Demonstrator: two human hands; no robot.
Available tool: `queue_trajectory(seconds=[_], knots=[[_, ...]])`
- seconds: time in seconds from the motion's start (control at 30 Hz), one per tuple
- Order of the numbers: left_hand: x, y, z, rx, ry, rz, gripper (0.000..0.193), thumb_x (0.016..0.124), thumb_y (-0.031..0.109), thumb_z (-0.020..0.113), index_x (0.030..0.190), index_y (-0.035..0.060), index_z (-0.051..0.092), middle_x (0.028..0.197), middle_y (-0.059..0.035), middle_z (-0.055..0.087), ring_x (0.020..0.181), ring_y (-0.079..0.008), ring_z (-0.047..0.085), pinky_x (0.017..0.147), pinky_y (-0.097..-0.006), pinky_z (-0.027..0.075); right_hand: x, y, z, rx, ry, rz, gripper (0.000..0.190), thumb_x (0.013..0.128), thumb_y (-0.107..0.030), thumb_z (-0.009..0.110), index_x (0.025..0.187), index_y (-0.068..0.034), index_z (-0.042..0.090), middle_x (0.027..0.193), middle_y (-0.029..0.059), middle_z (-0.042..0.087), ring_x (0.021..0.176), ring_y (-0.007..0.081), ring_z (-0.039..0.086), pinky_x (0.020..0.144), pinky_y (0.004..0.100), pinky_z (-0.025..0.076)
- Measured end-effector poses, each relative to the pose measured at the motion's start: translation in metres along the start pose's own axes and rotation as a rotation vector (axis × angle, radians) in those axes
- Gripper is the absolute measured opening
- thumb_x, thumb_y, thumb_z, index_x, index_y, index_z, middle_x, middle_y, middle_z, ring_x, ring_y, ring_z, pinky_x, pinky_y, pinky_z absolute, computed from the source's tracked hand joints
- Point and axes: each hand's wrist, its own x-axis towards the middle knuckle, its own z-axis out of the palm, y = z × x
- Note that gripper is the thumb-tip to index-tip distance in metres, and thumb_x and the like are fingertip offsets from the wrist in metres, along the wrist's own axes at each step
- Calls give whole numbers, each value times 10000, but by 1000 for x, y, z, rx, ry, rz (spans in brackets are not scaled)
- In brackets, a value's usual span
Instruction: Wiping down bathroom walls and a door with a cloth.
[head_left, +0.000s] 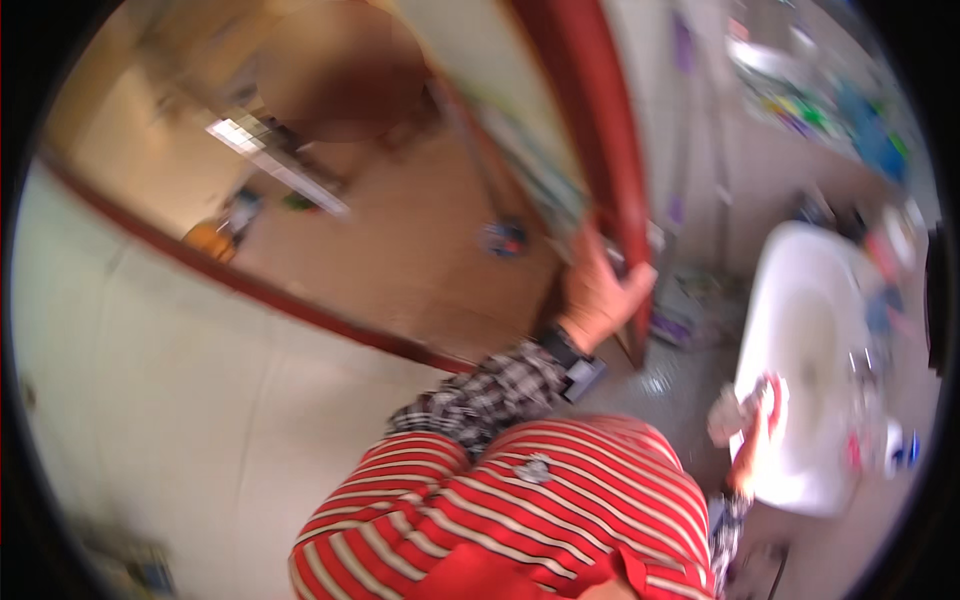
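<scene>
My left hand (600, 289), below a plaid cuff and a dark wristband, is around the edge of a door with a red-brown frame (611, 127). Its thumb points right and its fingers reach up along the door. My right hand (757, 446) is over the near rim of a white washbasin (769, 292). In it is a pale crumpled wad (727, 416), probably a cloth; motion blur hides its detail. A red striped apron (540, 499) covers my front.
A red-brown threshold (262, 296) separates the pale tiled floor (172, 390) from a brown-floored room (420, 270). An orange object (210, 240) lies there. Long-handled tools with purple parts (679, 210) lean behind the door. Blurred bottles and toiletries stand around the basin. Wet floor (660, 382) shines.
</scene>
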Motion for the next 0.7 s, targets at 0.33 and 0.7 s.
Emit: queue_trajectory(seconds=[0.33,0.7], knots=[[5,-36,5,20,-50,101,928,742,232,755,1407,-63,179,1299,-263,359,1211,-389,392,989,-469,366,-34,2,2,-65,238,-51,450,911,-104,549,1343,-9,462,1236,70,550,1052,120,517,908,266,420],[8,28,-19,-531,-334,774,163,769,14,617,928,-21,604,809,-125,605,716,-292,590,682,-380,501,43,-57,-21,-934,202,-565,632,871,-69,573,1442,-156,317,1462,148,354,1325,295,385,1061,360,349]])
